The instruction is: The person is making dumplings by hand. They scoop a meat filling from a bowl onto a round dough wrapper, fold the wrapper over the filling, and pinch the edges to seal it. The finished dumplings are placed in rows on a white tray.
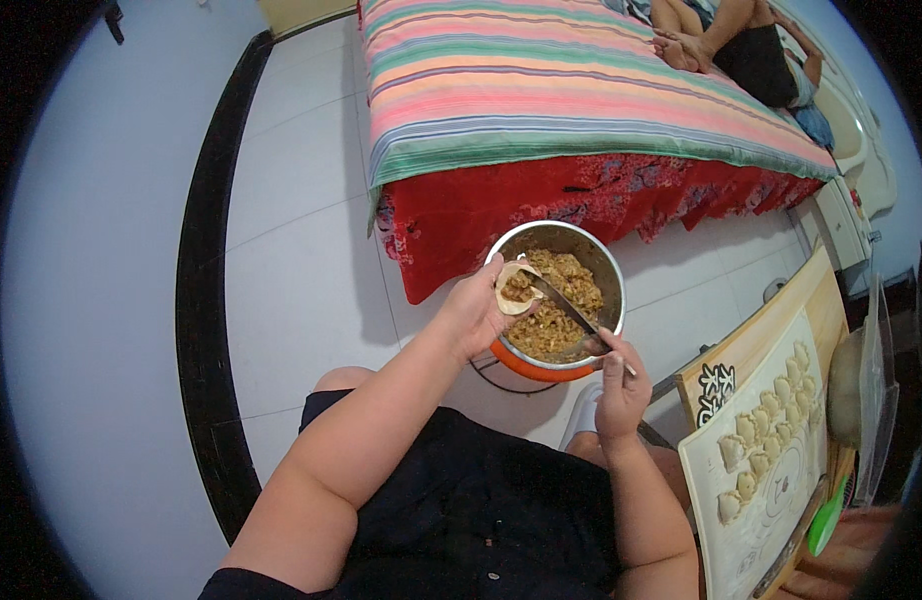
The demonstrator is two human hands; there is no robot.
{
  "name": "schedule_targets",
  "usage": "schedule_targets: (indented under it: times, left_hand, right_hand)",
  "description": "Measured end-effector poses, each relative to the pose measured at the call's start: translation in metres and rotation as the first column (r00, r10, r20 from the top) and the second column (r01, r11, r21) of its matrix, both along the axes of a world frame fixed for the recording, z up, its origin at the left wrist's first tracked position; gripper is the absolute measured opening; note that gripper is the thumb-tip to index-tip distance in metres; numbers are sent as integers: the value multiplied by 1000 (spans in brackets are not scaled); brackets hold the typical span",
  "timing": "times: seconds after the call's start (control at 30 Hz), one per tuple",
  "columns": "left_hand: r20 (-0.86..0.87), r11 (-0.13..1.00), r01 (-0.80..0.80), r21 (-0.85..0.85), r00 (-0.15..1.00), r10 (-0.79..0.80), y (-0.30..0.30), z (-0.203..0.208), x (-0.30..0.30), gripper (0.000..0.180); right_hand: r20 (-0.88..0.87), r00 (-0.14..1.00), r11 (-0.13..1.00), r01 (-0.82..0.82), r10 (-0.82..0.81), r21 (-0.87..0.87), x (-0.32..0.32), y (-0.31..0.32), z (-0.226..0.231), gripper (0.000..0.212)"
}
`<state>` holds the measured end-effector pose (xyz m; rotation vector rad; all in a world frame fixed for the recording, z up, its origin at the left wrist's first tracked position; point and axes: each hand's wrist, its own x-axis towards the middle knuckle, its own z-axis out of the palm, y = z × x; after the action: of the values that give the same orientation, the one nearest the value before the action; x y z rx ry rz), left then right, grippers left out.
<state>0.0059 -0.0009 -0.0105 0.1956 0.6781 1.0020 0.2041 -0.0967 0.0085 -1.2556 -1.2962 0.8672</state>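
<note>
My left hand (pixel 475 308) holds a round dumpling wrapper (pixel 511 304) above the left side of a metal bowl (pixel 620 287). A small heap of brown filling (pixel 518 288) lies on the wrapper. In my right hand (pixel 622 388) is the handle of a metal spoon (pixel 568 308), gripped near its end. The spoon reaches across the bowl, its tip at the filling on the wrapper. Chopped, moist filling (pixel 578 281) covers the bottom of the bowl, partly hidden by my left hand and the spoon.
The bowl rests on an orange-topped stool (pixel 541 372). At my right, a wooden table (pixel 826 290) bears a white mat (pixel 723 535) with several shaped dumplings (pixel 770 403) and a green-handled tool (pixel 827 521). Ahead stands a bed with a striped cover (pixel 541 90); a person (pixel 761 60) lies there.
</note>
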Motion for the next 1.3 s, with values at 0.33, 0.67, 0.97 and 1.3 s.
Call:
schedule_targets:
  times: [0.33, 0.67, 0.97, 1.3]
  left_hand:
    - [12, 997, 46, 62, 999, -47, 0, 3, -3, 50]
    - [-2, 986, 147, 73, 989, -147, -5, 20, -1, 53]
    - [10, 961, 256, 107, 966, -259, -7, 29, -9, 51]
    - [37, 961, 266, 77, 962, -270, -7, 20, -13, 50]
  right_hand:
    - [-185, 982, 999, -42, 43, 8, 10, -1, 1, 29]
    - [-826, 555, 953, -188, -96, -237, 23, 22, -5, 20]
    - [-785, 614, 944, -210, -75, -254, 30, 26, -10, 23]
    - [-709, 703, 921, -236, -59, -310, 35, 28, -17, 25]
